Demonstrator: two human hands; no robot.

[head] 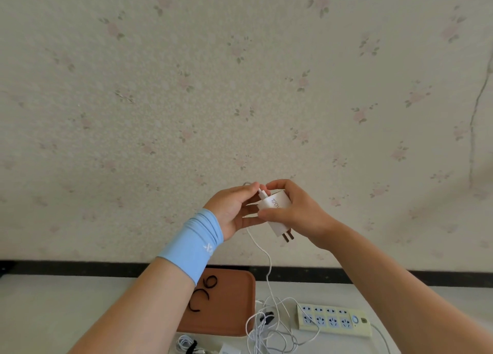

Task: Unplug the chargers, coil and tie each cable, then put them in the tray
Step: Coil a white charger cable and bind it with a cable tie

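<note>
— White plastic charger block (277, 216), where is it?
— Centre frame, held up: right hand (301, 212) curled round it, left hand (233, 211) pinching its thin white cable (270, 267) at the plug, above the brown rectangular tray (234, 313) at bottom centre.

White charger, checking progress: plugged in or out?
Out: the right hand holds the white charger aloft, prongs bare, clear of the power strip.
</note>
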